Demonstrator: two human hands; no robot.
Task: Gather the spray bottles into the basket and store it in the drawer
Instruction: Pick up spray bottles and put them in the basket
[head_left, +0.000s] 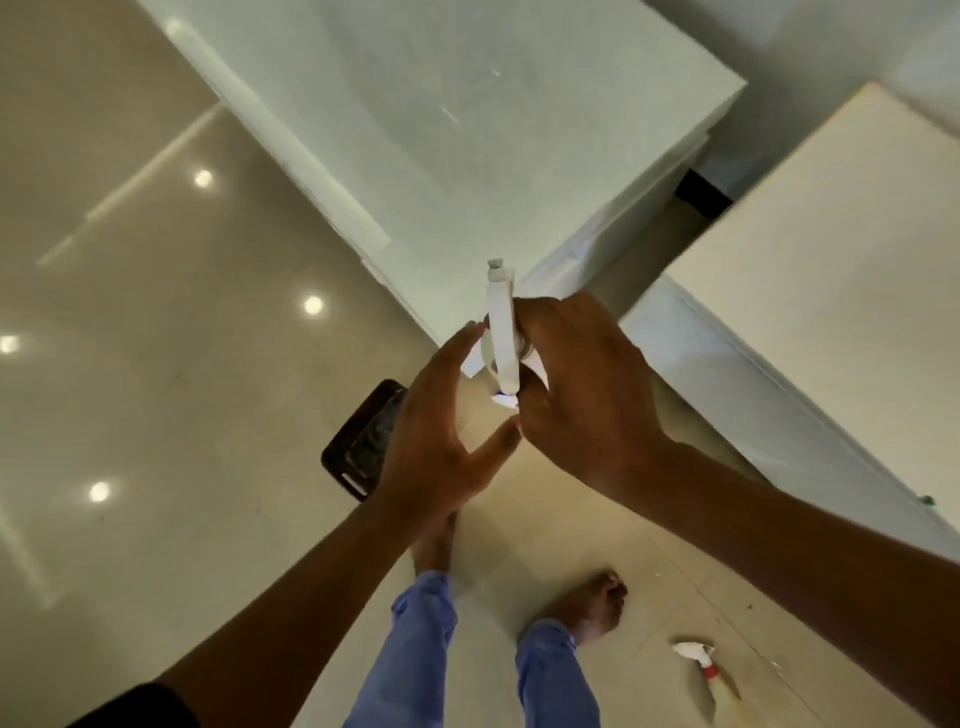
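Observation:
A spray bottle with a white trigger head is held upright in front of me, nozzle pointing away. My right hand is wrapped around its body from the right. My left hand hovers at its left side with fingers spread, fingertips near the bottle's neck. A dark basket rests on the floor below, partly hidden by my left hand. A second spray bottle with a white head and red collar lies on the floor at the lower right.
A white cabinet stands ahead, and another white unit stands to the right with a dark gap between them. Glossy beige floor tiles stretch left. My bare feet and blue trouser legs are below.

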